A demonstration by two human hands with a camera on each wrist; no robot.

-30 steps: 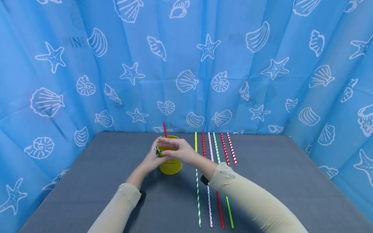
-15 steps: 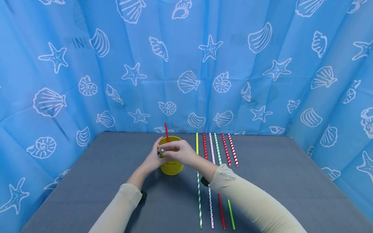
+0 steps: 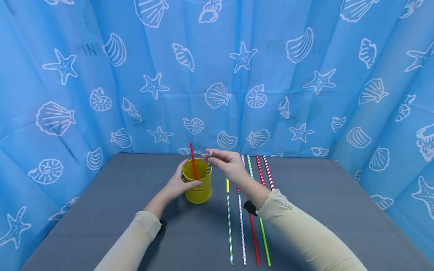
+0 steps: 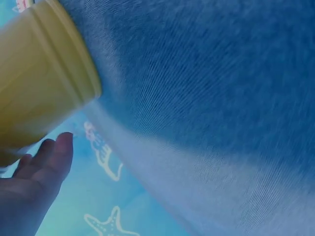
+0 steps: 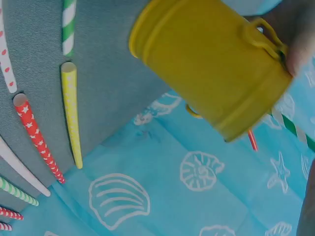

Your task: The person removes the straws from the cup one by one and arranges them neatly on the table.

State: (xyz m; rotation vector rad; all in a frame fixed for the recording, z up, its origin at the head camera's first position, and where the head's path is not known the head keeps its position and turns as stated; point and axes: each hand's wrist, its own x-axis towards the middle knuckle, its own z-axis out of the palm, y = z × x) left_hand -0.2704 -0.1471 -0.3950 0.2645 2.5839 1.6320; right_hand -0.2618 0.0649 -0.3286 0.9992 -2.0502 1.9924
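Note:
A yellow metal bucket (image 3: 198,195) stands on the table, with a plain red straw (image 3: 193,162) leaning up out of it. My left hand (image 3: 179,185) holds the bucket from the left, thumb across its front near the rim; its other fingers (image 4: 55,157) show beside the bucket in the left wrist view. Above the rim's right side, my right hand (image 3: 229,165) pinches a green-and-white striped straw (image 3: 208,168) near its top. That straw stands nearly upright, its lower part inside the bucket. In the right wrist view the striped straw (image 5: 294,130) shows past the rim.
Right of the bucket, straws lie in two rows on the grey table (image 3: 305,210). The near row has a green-striped straw (image 3: 229,229), a dotted white one (image 3: 242,229), a red one (image 3: 254,237) and a green one (image 3: 265,241). A blue shell-print curtain (image 3: 217,75) surrounds the table.
Both hands were together at the bucket's rim around the striped straw. My right hand has moved right and up, and the straw now points upright. The left hand stays at the bucket.

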